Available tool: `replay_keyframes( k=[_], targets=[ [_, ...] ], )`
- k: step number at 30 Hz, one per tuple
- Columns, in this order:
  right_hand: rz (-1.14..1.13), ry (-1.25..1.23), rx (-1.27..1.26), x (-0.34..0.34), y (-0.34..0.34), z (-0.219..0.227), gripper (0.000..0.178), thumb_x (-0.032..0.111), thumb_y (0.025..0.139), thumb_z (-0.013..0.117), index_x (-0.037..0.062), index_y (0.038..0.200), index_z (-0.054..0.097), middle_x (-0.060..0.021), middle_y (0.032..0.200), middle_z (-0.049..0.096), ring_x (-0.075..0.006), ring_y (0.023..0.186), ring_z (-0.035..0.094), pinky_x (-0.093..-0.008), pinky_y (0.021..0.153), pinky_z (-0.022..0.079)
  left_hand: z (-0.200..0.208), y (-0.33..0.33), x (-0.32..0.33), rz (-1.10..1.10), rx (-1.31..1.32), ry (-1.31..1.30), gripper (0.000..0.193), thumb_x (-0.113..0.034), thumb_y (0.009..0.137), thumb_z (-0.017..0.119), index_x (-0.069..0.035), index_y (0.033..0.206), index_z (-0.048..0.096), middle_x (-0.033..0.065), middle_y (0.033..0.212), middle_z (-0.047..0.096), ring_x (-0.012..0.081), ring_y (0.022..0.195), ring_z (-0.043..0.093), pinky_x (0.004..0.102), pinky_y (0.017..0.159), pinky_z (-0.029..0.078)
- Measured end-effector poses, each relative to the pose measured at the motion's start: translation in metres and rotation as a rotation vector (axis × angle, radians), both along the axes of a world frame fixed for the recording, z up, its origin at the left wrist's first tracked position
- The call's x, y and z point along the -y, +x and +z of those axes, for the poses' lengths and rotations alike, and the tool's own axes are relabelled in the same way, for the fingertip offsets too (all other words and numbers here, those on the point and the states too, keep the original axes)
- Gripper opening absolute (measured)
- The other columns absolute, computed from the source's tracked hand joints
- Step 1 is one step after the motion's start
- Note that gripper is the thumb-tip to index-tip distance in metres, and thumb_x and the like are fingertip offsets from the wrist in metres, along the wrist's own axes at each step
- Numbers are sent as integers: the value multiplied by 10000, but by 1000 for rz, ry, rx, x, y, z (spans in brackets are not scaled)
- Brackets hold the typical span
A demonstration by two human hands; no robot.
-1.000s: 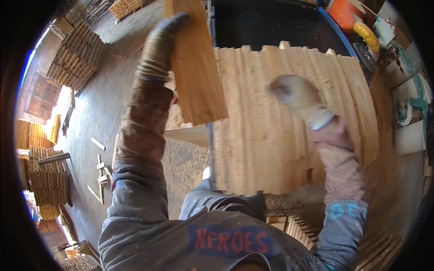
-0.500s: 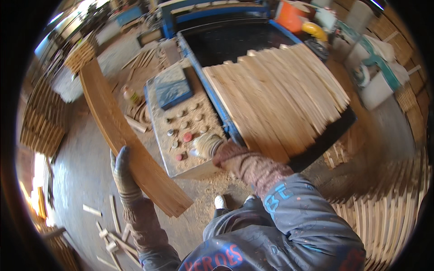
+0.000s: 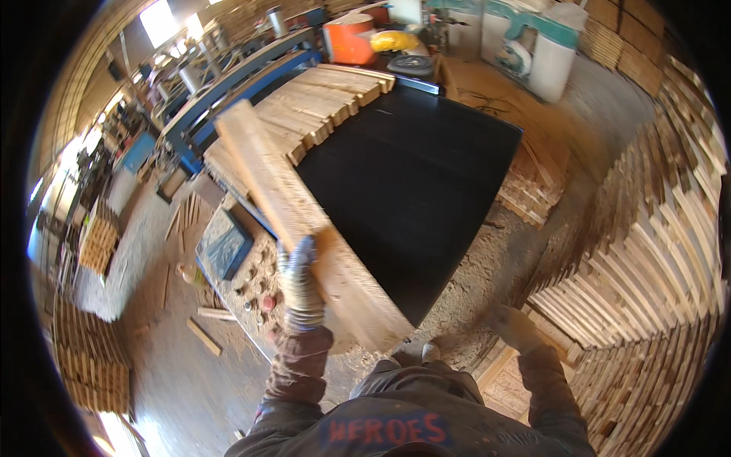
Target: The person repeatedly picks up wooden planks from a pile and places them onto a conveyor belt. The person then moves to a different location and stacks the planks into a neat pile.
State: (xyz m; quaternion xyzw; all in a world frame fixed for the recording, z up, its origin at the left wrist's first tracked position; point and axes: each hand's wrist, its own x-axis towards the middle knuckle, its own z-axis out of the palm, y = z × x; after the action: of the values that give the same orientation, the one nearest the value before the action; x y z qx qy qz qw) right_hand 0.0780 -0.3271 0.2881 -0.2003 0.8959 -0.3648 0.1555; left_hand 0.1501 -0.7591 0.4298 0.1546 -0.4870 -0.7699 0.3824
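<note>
The left hand (image 3: 301, 283), in a striped work glove, is closed on the side edge of a long board (image 3: 335, 270), gripping it nearer its lower end than its upper one. The board slants from the upper left down toward the person's feet, lying across the view of the left edge of a black surface (image 3: 407, 179); its lower end is close to that surface's near corner, though whether wood and surface touch cannot be told. The right hand (image 3: 518, 329) is out past the near edge of the black surface, over on the right, beside a tall stack of slats (image 3: 647, 263). It is blurred and dark (the glove almost melts into the floor behind it), so how far its fingers are spread, or whether they have hold of anything, cannot be told. Along the far left part of the black surface lies a row of boards (image 3: 316, 103), packed side by side with their ends uneven. Off the left edge stands a control box (image 3: 255, 324), dusted with sawdust, carrying knobs, a red button (image 3: 268, 303) and a blue case (image 3: 226, 242) on its top
</note>
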Motion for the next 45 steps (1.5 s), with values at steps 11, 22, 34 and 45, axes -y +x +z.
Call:
replay_keyframes(
  k=[11,22,34,45],
  targets=[
    [-798,-152,380,-57,178,-98,546,395,918,745,7,1295,668,-226,1201,726,-351,1151,689,-401,996,523,-84,-75,-188,-809,234,249,442,-148,911,804,-46,1294,609,22,1068,672,125,942,637,280,833,546],
    [-1330,-191,435,-71,383,-150,540,465,921,727,56,1272,675,-231,1118,740,-352,1072,709,-421,921,524,-199,-29,-310,-1294,554,-191,492,-86,899,778,-50,1345,572,50,1092,664,179,965,651,326,813,579],
    [-1523,-166,675,-164,508,-251,518,481,916,708,84,1249,687,-235,1142,732,-393,1075,703,-446,909,535,-416,-44,-533,-1901,522,-1363,549,-172,823,819,-19,1312,621,189,1163,723,311,1059,701,380,949,544],
    [-1561,1,675,-291,428,-432,535,420,931,688,64,1329,650,-225,1184,704,-425,1063,670,-476,960,518,-662,-137,-732,-1891,590,-1732,1178,-374,734,923,-133,1650,222,243,1650,310,373,1518,334,426,1265,276]
  ],
)
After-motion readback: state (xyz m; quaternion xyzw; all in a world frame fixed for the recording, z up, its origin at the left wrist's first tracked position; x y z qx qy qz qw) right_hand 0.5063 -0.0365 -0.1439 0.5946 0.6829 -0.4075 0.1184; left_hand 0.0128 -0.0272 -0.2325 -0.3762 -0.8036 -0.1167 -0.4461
